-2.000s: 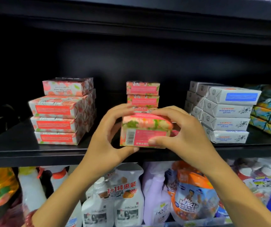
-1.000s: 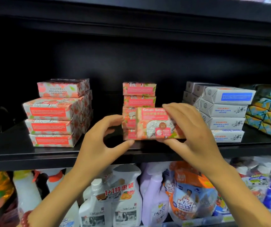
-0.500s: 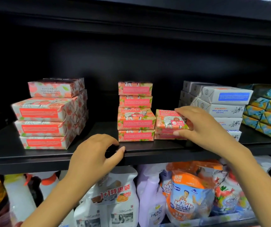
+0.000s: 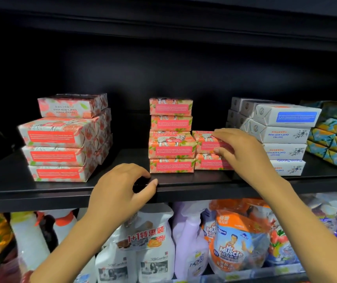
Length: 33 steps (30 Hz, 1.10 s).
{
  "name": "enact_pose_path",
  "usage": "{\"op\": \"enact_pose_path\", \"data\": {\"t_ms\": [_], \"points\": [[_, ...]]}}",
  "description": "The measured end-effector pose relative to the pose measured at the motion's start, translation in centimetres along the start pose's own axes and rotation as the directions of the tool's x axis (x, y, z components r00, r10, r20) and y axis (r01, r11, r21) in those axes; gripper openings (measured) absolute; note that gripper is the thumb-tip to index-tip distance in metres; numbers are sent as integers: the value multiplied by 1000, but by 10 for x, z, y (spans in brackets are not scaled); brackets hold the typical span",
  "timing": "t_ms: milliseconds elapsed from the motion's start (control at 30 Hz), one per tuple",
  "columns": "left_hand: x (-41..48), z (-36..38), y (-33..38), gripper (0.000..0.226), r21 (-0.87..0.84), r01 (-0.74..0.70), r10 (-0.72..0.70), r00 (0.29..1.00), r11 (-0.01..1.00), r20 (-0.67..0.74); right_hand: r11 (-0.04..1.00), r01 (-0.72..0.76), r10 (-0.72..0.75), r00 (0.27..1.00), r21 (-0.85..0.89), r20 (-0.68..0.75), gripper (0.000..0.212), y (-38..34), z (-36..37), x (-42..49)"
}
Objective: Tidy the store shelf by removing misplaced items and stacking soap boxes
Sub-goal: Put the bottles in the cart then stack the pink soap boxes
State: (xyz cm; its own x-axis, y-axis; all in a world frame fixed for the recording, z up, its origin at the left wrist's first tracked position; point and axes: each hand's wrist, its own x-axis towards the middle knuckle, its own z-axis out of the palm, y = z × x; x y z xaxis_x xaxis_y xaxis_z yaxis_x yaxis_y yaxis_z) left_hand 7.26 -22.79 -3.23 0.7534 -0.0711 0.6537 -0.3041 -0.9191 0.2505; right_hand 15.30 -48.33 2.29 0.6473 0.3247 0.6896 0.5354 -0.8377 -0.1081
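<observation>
Head view: right hand pinches a pink soap box, placing it atop another on the black shelf beside the taller pink stack; left hand rests loosely curled, empty, at the shelf edge; next, probably release and square it.

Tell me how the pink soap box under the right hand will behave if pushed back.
The pink soap box is probably stiff: its edges look square under the right hand. It should slide rather than roll, since it lies flat on the box below. Its smooth-looking wrap may let it slip sideways.
</observation>
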Motion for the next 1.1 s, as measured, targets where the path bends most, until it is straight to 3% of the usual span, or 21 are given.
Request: {"op": "enact_pose_path", "data": {"t_ms": [133, 200, 267, 333, 533, 633, 700, 800, 933, 1033, 1100], "points": [[0, 0, -1, 49, -3, 8, -8, 1000, 1000, 5, 969, 180, -151, 973, 167, -173, 42, -32, -3, 0], [0, 0, -1, 49, -4, 7, -7, 1000, 1000, 5, 957, 221, -214, 975, 186, -56, 56, -51, 1, 2], [0, 0, -1, 49, -15, 9, -9, 1000, 1000, 8, 976, 194, -205, 973, 95, 111, 68, -62, 10, 5], [0, -1, -1, 50, -24, 9, -9, 1000, 1000, 9, 983, 184, -186, 972, 23, 146, 68, -64, 21, 6], [-1, -2, 0, 55, -22, 15, -15, 1000, 1000, 6, 974, 227, -225, 971, 9, -80, 59, -65, 38, -5], [1, -9, 2, 56, -230, 100, -105, 995, 968, -5, 944, 321, -307, 939, 76, -154, 53, -62, 38, -9], [7, -13, 1, 53, -447, 179, -201, 980, 877, -1, 921, 386, -366, 904, 52, -221, 48, -60, 38, -14], [18, -25, 5, 50, -723, 311, -341, 933, 616, 111, 875, 482, -460, 801, -43, -382, 36, -65, 39, -22], [24, -35, 16, 29, -841, 366, -231, 927, 398, 294, 821, 562, -527, 682, -98, -506, 23, -78, 38, -21], [25, -31, 15, 32, -918, 323, -229, 935, 232, 271, 823, 564, -528, 710, -72, -466, 27, -80, 33, -18], [24, -28, 12, 36, -932, 241, -261, 950, 269, 170, 838, 545, -493, 783, 35, -380, 45, -78, 27, -18]]}}
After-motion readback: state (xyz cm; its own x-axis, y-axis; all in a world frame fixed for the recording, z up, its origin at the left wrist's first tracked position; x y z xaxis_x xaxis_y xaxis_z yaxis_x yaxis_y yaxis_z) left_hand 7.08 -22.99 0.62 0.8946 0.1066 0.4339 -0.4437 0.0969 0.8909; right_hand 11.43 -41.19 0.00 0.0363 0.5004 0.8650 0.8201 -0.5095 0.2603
